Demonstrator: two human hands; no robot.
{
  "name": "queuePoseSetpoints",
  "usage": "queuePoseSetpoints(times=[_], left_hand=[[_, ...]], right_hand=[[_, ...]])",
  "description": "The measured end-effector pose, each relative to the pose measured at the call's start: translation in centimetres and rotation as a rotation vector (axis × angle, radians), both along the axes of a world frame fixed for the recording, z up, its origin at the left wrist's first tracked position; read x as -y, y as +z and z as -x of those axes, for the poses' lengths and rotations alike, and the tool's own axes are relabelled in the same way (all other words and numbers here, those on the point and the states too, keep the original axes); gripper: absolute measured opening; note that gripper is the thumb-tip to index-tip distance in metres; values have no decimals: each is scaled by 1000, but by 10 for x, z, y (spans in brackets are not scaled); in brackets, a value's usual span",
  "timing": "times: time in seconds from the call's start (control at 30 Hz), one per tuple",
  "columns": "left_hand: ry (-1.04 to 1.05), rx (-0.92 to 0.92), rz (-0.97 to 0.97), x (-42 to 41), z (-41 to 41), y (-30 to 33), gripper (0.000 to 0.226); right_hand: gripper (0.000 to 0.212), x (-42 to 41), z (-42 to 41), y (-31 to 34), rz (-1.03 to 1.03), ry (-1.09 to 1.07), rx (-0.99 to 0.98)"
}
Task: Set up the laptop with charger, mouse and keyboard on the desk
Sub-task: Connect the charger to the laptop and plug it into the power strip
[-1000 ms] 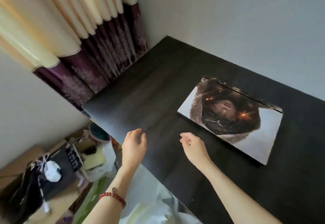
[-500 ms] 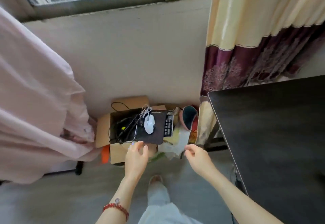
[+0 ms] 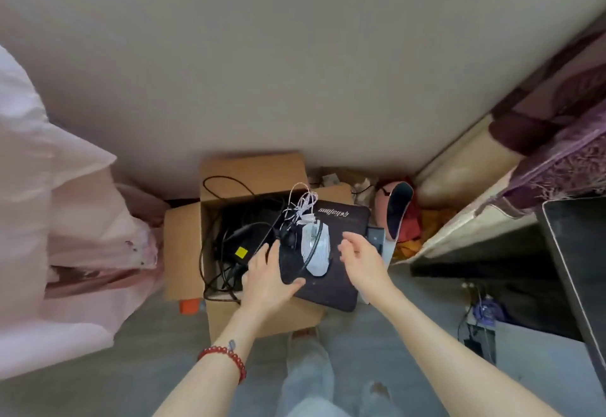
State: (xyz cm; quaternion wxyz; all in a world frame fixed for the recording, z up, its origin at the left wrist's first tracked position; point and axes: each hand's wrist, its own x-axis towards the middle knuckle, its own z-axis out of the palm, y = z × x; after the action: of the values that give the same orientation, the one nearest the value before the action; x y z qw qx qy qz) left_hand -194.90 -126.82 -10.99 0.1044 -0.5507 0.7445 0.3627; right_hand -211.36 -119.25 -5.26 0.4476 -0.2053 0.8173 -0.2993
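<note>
An open cardboard box (image 3: 259, 220) sits on the grey floor against the plain wall, its flaps folded outward. Inside lies a tangle of black cables (image 3: 229, 246) around a dark charger brick with a yellow sticker (image 3: 241, 252). A dark, soft-looking rectangular mouse pad (image 3: 331, 282) lies across the box's right side, and on it rests a pale, rounded mouse (image 3: 315, 250) with its thin white cord bunched in loops (image 3: 303, 205) above it; one black cable crosses over the mouse. The edge of a keyboard (image 3: 376, 239) peeks from under the pad's right side. The left hand (image 3: 267, 277), a red bead bracelet (image 3: 226, 359) on its wrist, has its grip spread apart, thumb touching the pad's near edge. The right hand (image 3: 362, 261) hovers just right of the mouse, fingers apart, holding nothing. Pink fabric (image 3: 49, 203) bulks at the left; clutter and a purple-and-cream curtain (image 3: 541, 161) fill the right, beside the dark bench corner (image 3: 577, 252).
</note>
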Motion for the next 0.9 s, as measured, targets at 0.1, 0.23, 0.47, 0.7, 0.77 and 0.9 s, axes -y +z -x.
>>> queuePoseSetpoints(times=[0.1, 0.23, 0.47, 0.7, 0.77, 0.9], left_hand=[[-28, 145, 73, 6, 0, -46, 98], [-100, 203, 189, 18, -9, -92, 113], [-120, 132, 264, 61, -7, -114, 77], [-121, 247, 75, 86, -1, -122, 93], [-121, 234, 126, 84, -3, -118, 92], [-131, 216, 240, 69, -12, -98, 86]], right_hand=[[39, 22, 0, -28, 19, -5, 7], [22, 38, -2, -55, 48, -28, 28], [58, 75, 0, -79, 51, -4, -64], [80, 81, 6, -89, -154, 161, -326], [74, 82, 6, -89, -124, 142, -294], [61, 83, 1, -77, -10, 46, -240]])
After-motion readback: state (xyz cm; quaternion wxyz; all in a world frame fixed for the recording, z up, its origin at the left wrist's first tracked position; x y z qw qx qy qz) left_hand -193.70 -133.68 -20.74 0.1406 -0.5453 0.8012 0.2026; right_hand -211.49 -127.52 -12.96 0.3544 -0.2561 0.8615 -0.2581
